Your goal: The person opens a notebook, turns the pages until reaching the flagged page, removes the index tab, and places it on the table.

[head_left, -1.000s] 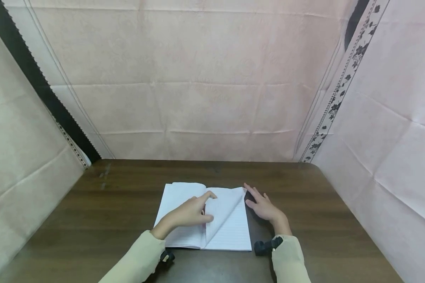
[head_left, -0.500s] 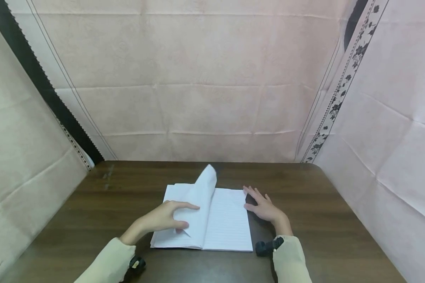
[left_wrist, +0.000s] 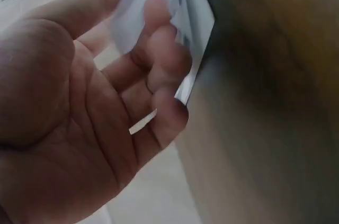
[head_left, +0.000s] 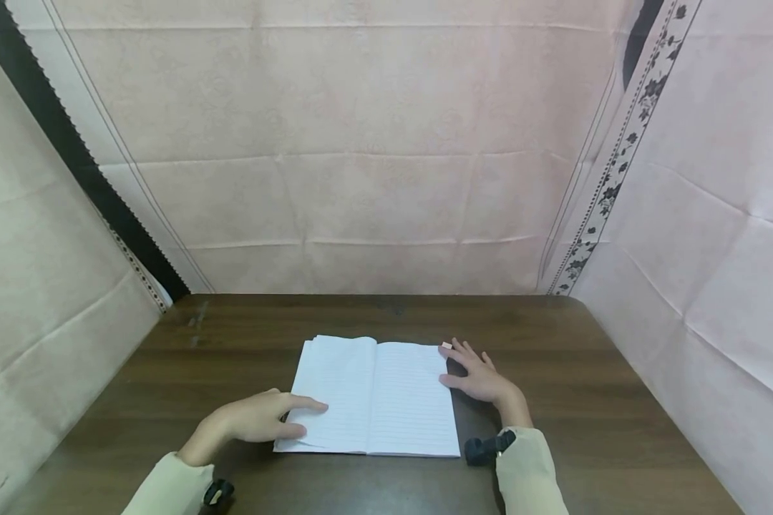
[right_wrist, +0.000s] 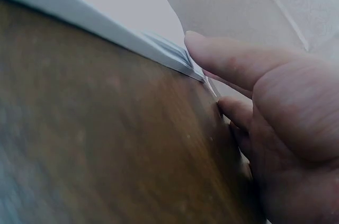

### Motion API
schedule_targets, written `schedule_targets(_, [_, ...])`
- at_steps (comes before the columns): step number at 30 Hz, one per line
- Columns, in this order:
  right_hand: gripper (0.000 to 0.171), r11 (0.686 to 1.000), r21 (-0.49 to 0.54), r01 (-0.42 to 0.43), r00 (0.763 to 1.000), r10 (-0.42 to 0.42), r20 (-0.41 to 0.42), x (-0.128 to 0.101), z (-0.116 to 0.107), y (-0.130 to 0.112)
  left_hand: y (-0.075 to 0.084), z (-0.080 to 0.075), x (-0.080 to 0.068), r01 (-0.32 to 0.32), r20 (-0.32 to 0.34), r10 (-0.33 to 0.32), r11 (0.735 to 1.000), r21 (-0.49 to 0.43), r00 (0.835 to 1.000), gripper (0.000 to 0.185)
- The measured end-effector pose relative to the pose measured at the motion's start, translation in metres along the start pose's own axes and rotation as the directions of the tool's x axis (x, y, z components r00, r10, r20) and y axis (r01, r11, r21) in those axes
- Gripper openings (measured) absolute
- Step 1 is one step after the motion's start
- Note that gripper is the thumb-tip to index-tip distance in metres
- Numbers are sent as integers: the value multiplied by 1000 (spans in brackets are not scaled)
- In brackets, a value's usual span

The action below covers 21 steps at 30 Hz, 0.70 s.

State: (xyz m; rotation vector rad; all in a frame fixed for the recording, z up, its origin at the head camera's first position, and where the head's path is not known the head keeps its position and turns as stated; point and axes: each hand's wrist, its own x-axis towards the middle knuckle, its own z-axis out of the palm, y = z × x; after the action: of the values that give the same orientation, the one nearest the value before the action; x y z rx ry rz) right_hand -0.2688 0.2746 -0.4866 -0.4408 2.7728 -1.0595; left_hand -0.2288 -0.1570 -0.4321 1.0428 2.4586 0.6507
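Notebook (head_left: 376,395) lies open, flat at table (head_left: 586,400) centre. Left hand (head_left: 258,418) relaxed, fingers resting on left page's near corner. Right hand (head_left: 479,375) flat, fingers steadying right edge. Step: page-turning. Next turn likely requires lifting single sheet.

You have a white notebook (head_left: 375,395) with faint grey ruled lines lying on a dark brown wood-grain table (head_left: 586,400). Your sleeves (head_left: 528,468) are pale cream, and each wrist carries a small black device (head_left: 485,449). The far backdrop (head_left: 361,143) is pale pink cloth with a faint mottled texture. At the left a black strip (head_left: 71,150) with a white scalloped edge runs diagonally; at the right a white band (head_left: 618,157) bears a dark floral vine pattern.
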Motion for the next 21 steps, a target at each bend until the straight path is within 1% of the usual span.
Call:
schedule_targets(3, [68, 1000, -12, -1, 1000, 1, 1, 1, 0, -1, 7, -1, -2, 41, -18, -40, 998, 51, 999, 40])
schedule_targets(6, [68, 1000, -3, 5, 1000, -5, -1, 1, 0, -1, 14, -1, -1, 86, -45, -82, 990, 115, 996, 35])
schedule_targets(10, [68, 1000, 10, 11, 1000, -11, -2, 0, -1, -1, 21, -1, 5, 127, -73, -115, 971, 200, 991, 29])
schedule_targets(11, [68, 1000, 11, 13, 1000, -13, -1, 0, 0, -1, 22, -1, 6, 127, -81, -112, 968, 215, 990, 27])
schedule_targets(14, [67, 1000, 8, 13, 1000, -13, -2, 0, 1, 0, 23, 1, 11, 107, -105, -85, 969, 225, 991, 23])
schedule_targets(17, [67, 1000, 10, 15, 1000, -15, -8, 1, 1, 1, 23, 2, 17, 56, -120, -32, 978, 199, 992, 21])
schedule_targets(21, [68, 1000, 18, 11, 1000, -11, -5, 1, 0, 1, 21, 2, 23, -3, -116, 21, 989, 150, 993, 21])
